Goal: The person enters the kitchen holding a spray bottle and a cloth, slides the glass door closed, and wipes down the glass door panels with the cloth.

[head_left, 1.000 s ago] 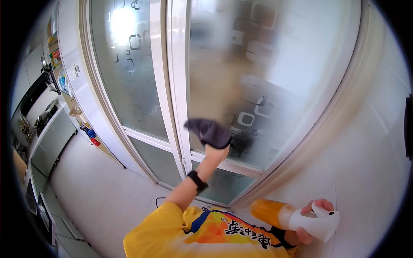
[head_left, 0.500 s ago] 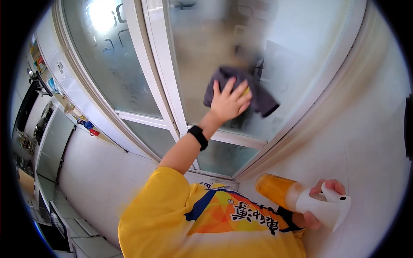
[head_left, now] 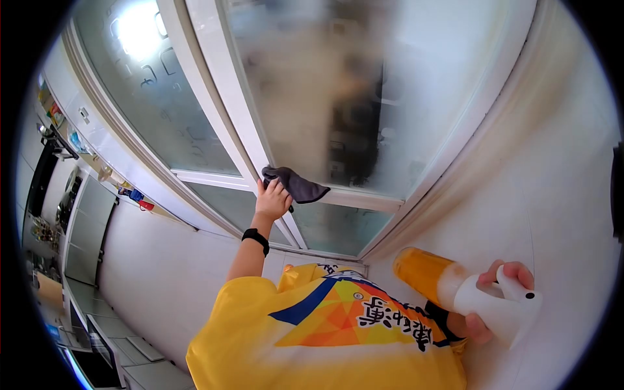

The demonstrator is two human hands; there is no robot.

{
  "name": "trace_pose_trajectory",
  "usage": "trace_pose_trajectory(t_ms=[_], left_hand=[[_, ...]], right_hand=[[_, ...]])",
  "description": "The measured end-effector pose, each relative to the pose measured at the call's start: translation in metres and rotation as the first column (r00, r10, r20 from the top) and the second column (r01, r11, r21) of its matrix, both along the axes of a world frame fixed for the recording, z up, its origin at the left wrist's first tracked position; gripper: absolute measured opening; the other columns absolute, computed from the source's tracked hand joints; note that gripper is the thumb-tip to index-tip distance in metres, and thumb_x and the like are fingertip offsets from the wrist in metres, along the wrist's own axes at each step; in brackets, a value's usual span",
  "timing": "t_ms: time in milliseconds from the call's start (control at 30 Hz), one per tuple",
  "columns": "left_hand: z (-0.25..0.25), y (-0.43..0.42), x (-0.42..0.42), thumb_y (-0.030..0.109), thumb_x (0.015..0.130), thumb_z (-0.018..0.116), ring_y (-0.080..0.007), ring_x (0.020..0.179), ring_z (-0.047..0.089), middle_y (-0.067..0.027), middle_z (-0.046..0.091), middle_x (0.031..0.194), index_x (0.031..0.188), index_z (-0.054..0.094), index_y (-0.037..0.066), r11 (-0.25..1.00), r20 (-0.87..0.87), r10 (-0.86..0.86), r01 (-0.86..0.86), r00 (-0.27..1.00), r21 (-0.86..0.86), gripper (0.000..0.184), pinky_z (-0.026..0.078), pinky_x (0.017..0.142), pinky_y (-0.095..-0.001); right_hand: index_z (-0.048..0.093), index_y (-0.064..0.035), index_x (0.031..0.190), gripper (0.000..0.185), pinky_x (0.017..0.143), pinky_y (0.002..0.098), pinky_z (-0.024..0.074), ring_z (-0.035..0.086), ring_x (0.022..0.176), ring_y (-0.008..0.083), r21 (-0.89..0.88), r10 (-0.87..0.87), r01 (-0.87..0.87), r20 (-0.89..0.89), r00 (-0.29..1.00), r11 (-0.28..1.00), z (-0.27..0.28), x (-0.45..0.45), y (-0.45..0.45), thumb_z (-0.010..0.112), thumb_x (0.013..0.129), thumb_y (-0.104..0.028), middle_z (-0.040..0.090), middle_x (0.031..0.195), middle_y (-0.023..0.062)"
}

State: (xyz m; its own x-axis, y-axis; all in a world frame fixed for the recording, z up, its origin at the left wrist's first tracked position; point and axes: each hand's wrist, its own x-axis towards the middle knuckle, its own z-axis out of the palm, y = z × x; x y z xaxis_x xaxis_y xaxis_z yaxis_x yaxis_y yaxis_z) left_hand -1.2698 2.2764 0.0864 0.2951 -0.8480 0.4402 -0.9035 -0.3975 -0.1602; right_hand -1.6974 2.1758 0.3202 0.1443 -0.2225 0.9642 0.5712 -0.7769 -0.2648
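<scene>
My left hand [head_left: 273, 199], with a black band on its wrist, is closed on a dark grey cloth [head_left: 302, 187]. It presses the cloth against the white door frame [head_left: 252, 146], where the upright meets the crossbar. One corner of the cloth hangs off to the right over the crossbar. My right hand [head_left: 480, 327] is wrapped around the white head of a spray bottle [head_left: 426, 273] with orange liquid in it. The bottle is tilted, its base toward the door. Part of my right palm is hidden behind the sprayer head.
Frosted glass [head_left: 305, 97] fills the door panel in front of me, with a second patterned panel [head_left: 156, 91] to its left. A pale wall [head_left: 559, 195] runs along the right. At far left lies a kitchen with cabinets [head_left: 89, 234] and a counter with assorted items.
My left hand has moved the cloth down and left, from the middle of the glass to the door frame. My right hand still holds the spray bottle in nearly the same place.
</scene>
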Motion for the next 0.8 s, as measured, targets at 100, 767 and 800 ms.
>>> trace_pose_trajectory(t_ms=[100, 767, 800], left_hand=[[-0.019, -0.001, -0.008, 0.033, 0.074, 0.053, -0.0386, 0.116, 0.03, -0.0118, 0.047, 0.114, 0.098, 0.059, 0.01, 0.994, -0.094, 0.064, -0.072, 0.993, -0.079, 0.033, 0.012, 0.093, -0.0667], [0.097, -0.159, -0.148, 0.021, 0.079, 0.046, -0.0105, 0.119, 0.034, 0.0094, 0.042, 0.127, 0.115, 0.054, 0.022, 0.742, 0.285, -0.664, 0.656, 0.691, 0.139, 0.037, 0.019, 0.101, -0.0308], [0.114, -0.162, -0.145, 0.021, 0.079, 0.046, -0.0106, 0.119, 0.034, 0.0097, 0.04, 0.129, 0.115, 0.053, 0.023, 0.735, 0.357, -0.662, 0.665, 0.659, 0.135, 0.037, 0.019, 0.101, -0.031]], right_hand=[[0.047, 0.004, 0.113, 0.062, 0.065, 0.0267, 0.045, 0.047, 0.092, 0.0264, -0.029, -0.002, 0.002, 0.016, 1.0, 1.0, 0.003, 0.004, 0.001, 0.068, 0.057, -0.011, 0.042, 0.121, 0.0177], [0.046, 0.0003, 0.114, 0.065, 0.06, 0.0283, 0.039, 0.05, 0.084, 0.0218, -0.007, -0.114, 0.114, -0.145, 0.983, 0.993, -0.003, 0.005, -0.003, 0.071, 0.056, -0.013, 0.046, 0.118, 0.0105], [0.047, 0.0002, 0.114, 0.064, 0.06, 0.0282, 0.0397, 0.05, 0.085, 0.0223, -0.019, -0.128, 0.127, -0.157, 0.979, 0.992, -0.003, 0.004, -0.004, 0.071, 0.056, -0.013, 0.045, 0.118, 0.0106]])
